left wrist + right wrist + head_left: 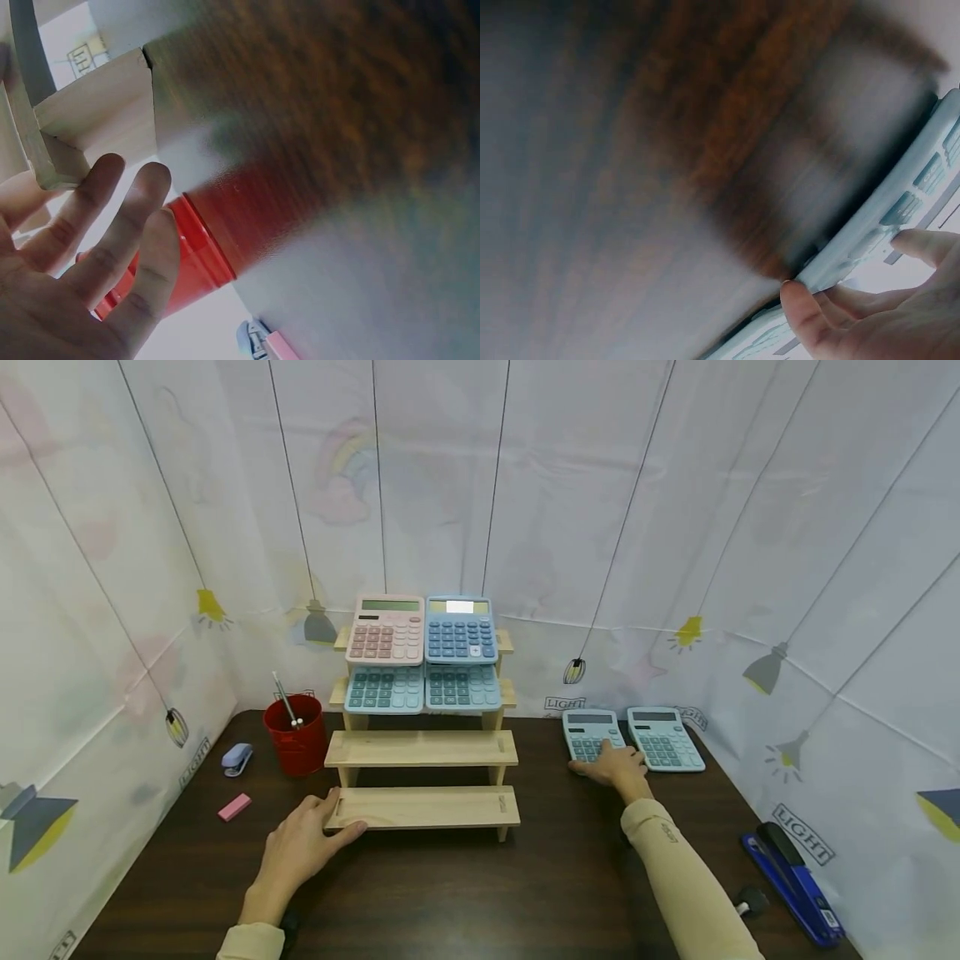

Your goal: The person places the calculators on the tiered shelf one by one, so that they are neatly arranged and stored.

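Note:
On the left, my left hand (300, 843) holds the left end of the lowest step of a wooden stepped display stand (420, 810). Its thumb lies along the front edge, and the other fingers sit loosely extended at the side in the left wrist view. My right hand (618, 768) grips a pale green calculator (591, 720) lying on the table, its fingers spread over the front part and touching the keys. Another pale green calculator (663, 739) lies just right of that hand. Higher on the stand rest a pink calculator (386, 631), a blue calculator (461, 631) and two pale green calculators (385, 690) below them.
Left of the stand are a red bucket (295, 743) with pens, a small blue stapler (237, 758) and a pink eraser (235, 807). At the right table edge lies a large blue stapler (795, 885), near a small black object (752, 902). Printed white cloth (577, 527) surrounds the table.

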Tool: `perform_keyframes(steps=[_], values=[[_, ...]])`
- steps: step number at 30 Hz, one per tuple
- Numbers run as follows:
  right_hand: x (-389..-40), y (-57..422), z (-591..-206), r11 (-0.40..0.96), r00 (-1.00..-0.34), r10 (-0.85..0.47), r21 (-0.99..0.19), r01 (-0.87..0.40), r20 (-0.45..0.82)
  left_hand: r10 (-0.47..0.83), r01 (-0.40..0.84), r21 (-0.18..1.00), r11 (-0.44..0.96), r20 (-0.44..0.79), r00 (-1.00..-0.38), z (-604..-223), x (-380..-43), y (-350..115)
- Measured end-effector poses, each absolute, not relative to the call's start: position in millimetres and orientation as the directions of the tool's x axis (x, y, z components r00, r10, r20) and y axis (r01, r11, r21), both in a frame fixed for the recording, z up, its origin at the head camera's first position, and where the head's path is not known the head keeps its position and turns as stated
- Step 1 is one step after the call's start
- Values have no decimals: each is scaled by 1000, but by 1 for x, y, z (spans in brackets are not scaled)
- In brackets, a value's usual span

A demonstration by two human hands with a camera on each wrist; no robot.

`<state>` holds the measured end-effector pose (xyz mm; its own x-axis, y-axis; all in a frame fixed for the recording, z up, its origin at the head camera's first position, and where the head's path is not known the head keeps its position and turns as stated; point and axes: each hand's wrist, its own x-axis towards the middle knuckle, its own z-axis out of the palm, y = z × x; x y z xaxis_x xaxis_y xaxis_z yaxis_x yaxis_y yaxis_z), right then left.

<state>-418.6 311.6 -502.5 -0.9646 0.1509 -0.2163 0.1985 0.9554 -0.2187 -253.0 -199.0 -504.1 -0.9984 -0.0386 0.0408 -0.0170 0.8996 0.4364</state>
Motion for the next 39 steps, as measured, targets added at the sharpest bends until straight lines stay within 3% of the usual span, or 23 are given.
perform_keyframes(steps=[39], values=[[-359,278,-496,968,-991,8,-248,41,-133,-32,-16,437,899,31,-999,-504,-251,-199]])
